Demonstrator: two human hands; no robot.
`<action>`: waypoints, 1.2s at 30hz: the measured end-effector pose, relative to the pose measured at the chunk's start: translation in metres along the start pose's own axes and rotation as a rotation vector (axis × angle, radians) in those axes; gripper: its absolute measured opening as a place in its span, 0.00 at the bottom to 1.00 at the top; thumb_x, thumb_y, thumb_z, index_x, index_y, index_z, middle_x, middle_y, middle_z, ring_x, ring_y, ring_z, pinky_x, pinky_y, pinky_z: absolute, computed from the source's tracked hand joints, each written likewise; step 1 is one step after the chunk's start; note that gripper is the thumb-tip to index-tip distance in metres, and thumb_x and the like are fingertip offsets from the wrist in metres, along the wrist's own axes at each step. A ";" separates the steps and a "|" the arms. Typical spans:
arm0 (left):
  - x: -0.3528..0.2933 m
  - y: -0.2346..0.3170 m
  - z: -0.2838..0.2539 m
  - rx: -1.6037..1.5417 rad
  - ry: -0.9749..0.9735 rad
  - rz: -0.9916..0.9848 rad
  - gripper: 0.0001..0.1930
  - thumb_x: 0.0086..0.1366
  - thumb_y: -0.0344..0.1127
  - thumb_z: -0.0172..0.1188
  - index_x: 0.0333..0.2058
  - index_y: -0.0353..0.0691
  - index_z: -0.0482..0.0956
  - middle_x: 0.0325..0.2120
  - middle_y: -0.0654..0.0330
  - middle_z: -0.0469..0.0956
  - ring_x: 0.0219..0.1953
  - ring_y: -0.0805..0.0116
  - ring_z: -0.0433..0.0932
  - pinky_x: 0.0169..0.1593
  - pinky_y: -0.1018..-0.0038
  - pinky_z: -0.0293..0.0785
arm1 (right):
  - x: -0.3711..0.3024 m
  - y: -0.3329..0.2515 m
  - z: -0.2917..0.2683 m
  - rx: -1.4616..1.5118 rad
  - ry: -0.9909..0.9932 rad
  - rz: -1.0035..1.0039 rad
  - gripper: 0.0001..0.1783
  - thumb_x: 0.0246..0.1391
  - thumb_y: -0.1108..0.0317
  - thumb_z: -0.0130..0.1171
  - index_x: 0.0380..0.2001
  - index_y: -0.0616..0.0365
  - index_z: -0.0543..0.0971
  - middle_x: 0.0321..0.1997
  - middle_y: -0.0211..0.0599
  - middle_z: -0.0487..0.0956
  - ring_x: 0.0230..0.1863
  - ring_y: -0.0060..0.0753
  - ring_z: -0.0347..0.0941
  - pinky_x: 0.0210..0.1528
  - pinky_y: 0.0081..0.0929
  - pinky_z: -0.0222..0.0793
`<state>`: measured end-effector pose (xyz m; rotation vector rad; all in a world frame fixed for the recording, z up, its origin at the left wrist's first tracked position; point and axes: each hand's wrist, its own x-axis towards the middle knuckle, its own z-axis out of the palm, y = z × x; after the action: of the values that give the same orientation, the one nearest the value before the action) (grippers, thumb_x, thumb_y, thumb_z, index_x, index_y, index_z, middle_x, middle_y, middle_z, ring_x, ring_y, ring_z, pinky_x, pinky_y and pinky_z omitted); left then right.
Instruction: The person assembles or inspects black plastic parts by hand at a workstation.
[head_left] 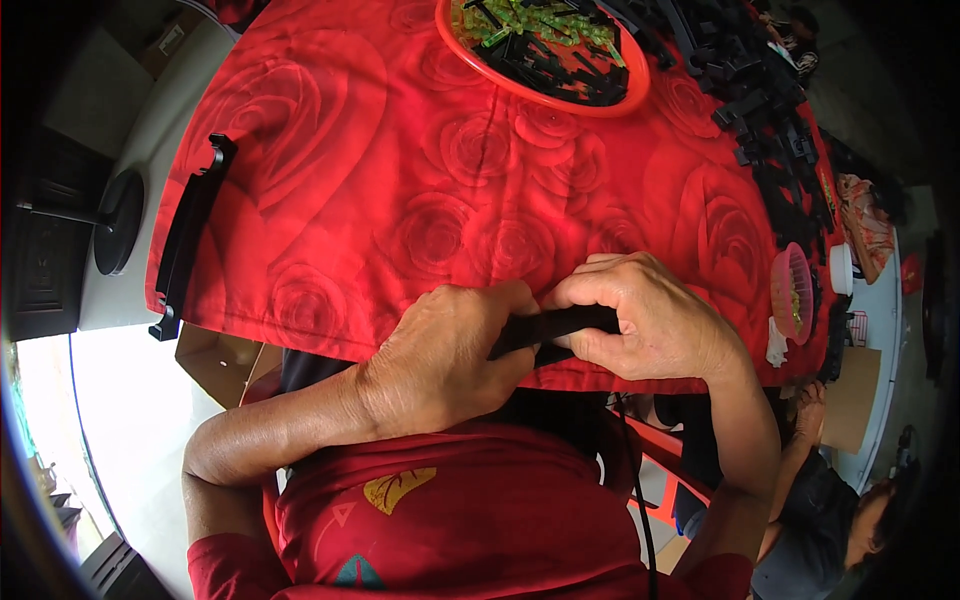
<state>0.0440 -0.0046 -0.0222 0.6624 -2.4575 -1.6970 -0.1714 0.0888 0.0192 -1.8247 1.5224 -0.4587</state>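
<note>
Toward the far edge of the rose-patterned tablecloth (400, 265), a round-rimmed orange tray (590, 109) holds translucent green pieces (540, 25) heaped beside thin black strips (520, 58). Near the right edge, a translucent pink basket (785, 280) contains small green bits (796, 308). At the near edge, the left hand (440, 350) and right hand (660, 325) have their fingers clamped on a slender, matte black bar (575, 322), its ends hidden.

Over the red tablecloth (350, 230) I see tonal red roses, and an orange-red tray (598, 109) sets off yellow-green pieces (550, 22). The held strip (582, 320) is plain black, like the long bar (190, 230), while yellow and teal leaf prints (400, 490) brighten the dark-red T-shirt (480, 540).
</note>
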 end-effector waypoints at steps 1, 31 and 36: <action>0.001 0.002 -0.001 -0.039 -0.026 -0.020 0.11 0.61 0.26 0.64 0.43 0.33 0.81 0.25 0.53 0.82 0.28 0.66 0.84 0.34 0.68 0.79 | 0.000 0.000 0.000 0.019 0.003 0.005 0.05 0.48 0.74 0.66 0.30 0.63 0.82 0.25 0.47 0.80 0.30 0.51 0.79 0.37 0.44 0.74; 0.002 0.004 -0.004 -0.221 0.053 -0.064 0.11 0.63 0.26 0.63 0.44 0.31 0.79 0.23 0.59 0.77 0.27 0.75 0.77 0.32 0.72 0.73 | -0.022 -0.027 -0.023 -0.294 0.538 -0.069 0.10 0.50 0.78 0.71 0.38 0.65 0.85 0.36 0.40 0.84 0.37 0.36 0.80 0.41 0.30 0.75; 0.005 -0.003 0.001 -0.215 0.111 -0.031 0.09 0.64 0.26 0.62 0.43 0.31 0.79 0.22 0.59 0.76 0.26 0.74 0.76 0.31 0.71 0.72 | -0.033 -0.033 0.014 -0.218 0.639 0.270 0.05 0.60 0.76 0.69 0.37 0.67 0.84 0.27 0.45 0.84 0.24 0.34 0.81 0.27 0.29 0.72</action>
<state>0.0399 -0.0063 -0.0259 0.7491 -2.1626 -1.8479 -0.1466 0.1263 0.0380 -1.6725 2.2907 -0.8220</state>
